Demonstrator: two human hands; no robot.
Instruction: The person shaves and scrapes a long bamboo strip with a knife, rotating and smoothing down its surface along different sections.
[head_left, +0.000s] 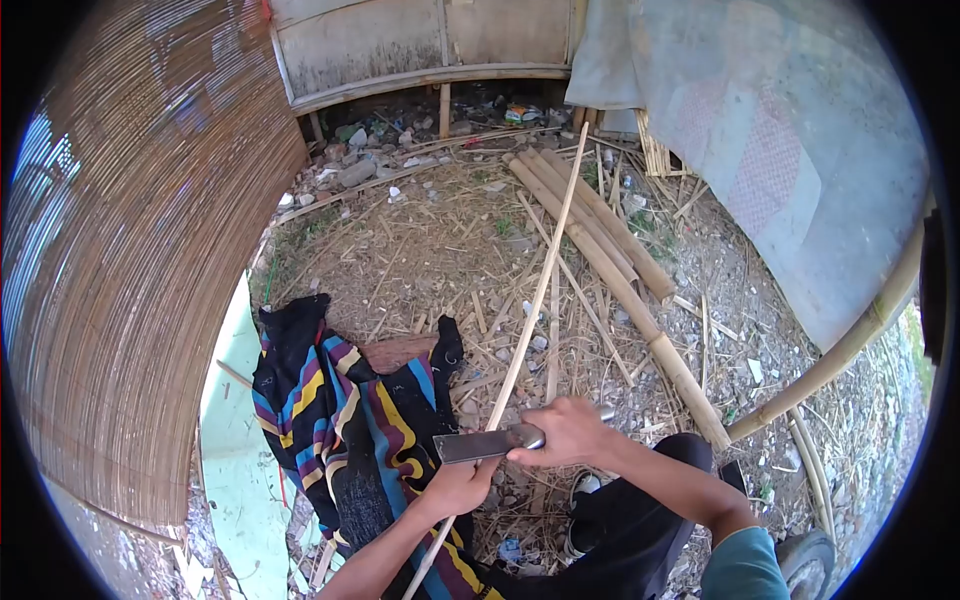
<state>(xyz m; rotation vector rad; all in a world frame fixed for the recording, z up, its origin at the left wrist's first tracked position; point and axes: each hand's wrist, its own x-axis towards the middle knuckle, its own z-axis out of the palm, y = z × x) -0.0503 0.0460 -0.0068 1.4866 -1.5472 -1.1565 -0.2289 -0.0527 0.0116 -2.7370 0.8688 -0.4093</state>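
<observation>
A long, pale bamboo strip (540,290) slants across the view, its far end up by the bamboo poles and its near end at the bottom edge. My left hand (462,488) is closed around its lower part. In my right hand (572,432) is a broad-bladed knife (485,445), gripped by the handle, with the blade pointing left. The blade lies across the strip just above my left hand; whether its edge cuts into the strip cannot be made out. Under my left arm, a striped knitted cloth (345,430) is spread over my leg.
Bamboo poles (650,325) lie on the littered ground to the right. A slatted bamboo screen (130,300) stands at left, beside a pale green board (235,440). A grey sheet (770,170) hangs at right above a bent bamboo pole (830,375). Part of a wheel (808,560) shows bottom right.
</observation>
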